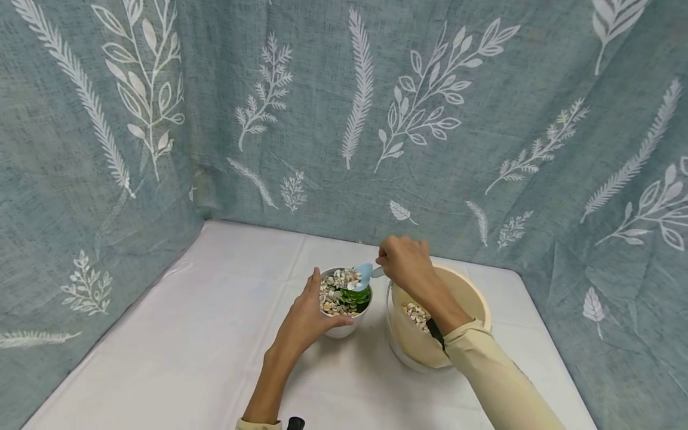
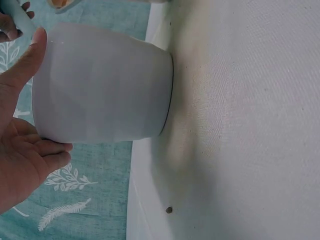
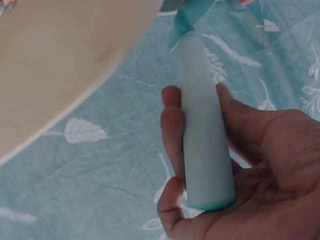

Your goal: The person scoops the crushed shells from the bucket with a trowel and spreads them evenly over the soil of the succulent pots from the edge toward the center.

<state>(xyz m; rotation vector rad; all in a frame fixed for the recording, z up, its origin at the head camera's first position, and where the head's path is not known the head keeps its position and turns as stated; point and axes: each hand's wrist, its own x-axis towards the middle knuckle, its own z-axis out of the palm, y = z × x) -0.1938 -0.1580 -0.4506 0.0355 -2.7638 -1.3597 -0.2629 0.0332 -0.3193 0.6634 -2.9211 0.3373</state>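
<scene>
A small white pot point(image 1: 337, 332) stands on the table, filled with pale pebbles point(image 1: 332, 305) around a green succulent point(image 1: 356, 297). My left hand point(image 1: 305, 319) holds the pot, its thumb on one side and fingers on the other, as the left wrist view also shows. My right hand point(image 1: 407, 263) grips a light blue trowel point(image 3: 205, 130) by its thick handle. The trowel's blade point(image 1: 364, 276) is over the pot's far right rim, tipped toward the pebbles, with some pebbles at its edge. The blade's tip is hard to make out.
To the right of the pot stands a large cream bucket point(image 1: 475, 298) with pebbles point(image 1: 415, 313) inside; my right forearm crosses above it. White cloth covers the table point(image 1: 177, 334). Blue-green leaf-patterned curtains point(image 1: 317, 119) hang behind and at both sides. A small dark pebble point(image 2: 169, 210) lies on the cloth.
</scene>
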